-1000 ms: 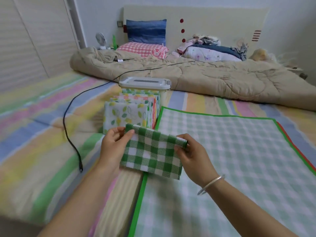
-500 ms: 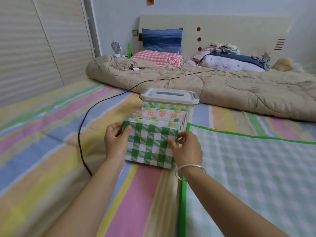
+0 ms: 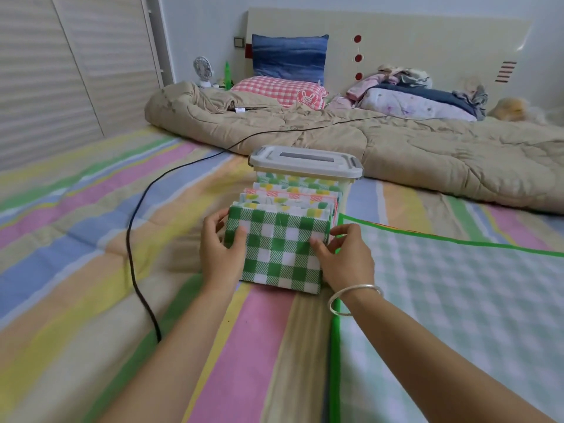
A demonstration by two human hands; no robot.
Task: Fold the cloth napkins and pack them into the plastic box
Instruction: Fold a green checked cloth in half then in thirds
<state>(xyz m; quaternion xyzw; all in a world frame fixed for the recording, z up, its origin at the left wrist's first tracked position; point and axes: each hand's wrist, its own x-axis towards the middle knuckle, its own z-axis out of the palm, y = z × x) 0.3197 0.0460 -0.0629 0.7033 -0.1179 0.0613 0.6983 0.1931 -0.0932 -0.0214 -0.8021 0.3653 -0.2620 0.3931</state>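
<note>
A folded green-and-white checked napkin [image 3: 279, 248] stands upright on the striped bedsheet, at the near end of a row of folded patterned napkins [image 3: 290, 198]. My left hand [image 3: 222, 254] grips its left edge, thumb on the front. The right edge is gripped by my right hand [image 3: 346, 257], which wears a silver bangle. Behind the row stands the plastic box [image 3: 346, 190] with a grey-white lid [image 3: 305, 161]. Whether the row sits inside clear box walls I cannot tell.
A pale green checked mat [image 3: 457, 300] with a green border lies to the right. A black cable [image 3: 137, 257] runs over the striped sheet [image 3: 76, 239] on the left. A beige quilt [image 3: 396, 148], pillows and a small fan [image 3: 203, 70] lie beyond the box.
Both hands carried the green checked napkin from over the mat, left and forward, and set it upright against the front of the napkin row.
</note>
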